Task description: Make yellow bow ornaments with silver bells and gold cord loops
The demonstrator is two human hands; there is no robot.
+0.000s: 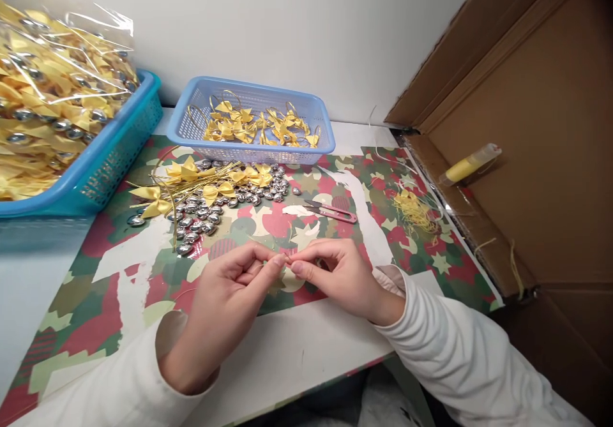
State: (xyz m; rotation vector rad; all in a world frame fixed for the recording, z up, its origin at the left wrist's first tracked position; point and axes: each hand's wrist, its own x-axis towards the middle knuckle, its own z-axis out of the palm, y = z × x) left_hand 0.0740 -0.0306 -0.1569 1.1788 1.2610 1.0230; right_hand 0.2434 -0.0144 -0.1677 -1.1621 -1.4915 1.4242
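My left hand (239,293) and my right hand (342,274) meet fingertip to fingertip above the patterned sheet. Both are closed in a pinch on a thin gold cord (184,292), a loose stretch of which curves out to the left of my left hand. The exact grip point between the fingertips is too small to make out. Just beyond my hands lie a pile of silver jingle bells (194,219) and several yellow ribbon bows (156,200) with gold cords. A pair of pink-handled thread snips (338,213) rests behind my right hand.
At the back, a blue basket (330,136) holds bows with gold loops. To the left, a larger blue basket (90,181) carries a clear bag (62,89) of bows with bells. Yellow thread scraps (414,213), a cardboard wall (536,95) and a yellow-filled tube (469,165) are at right.
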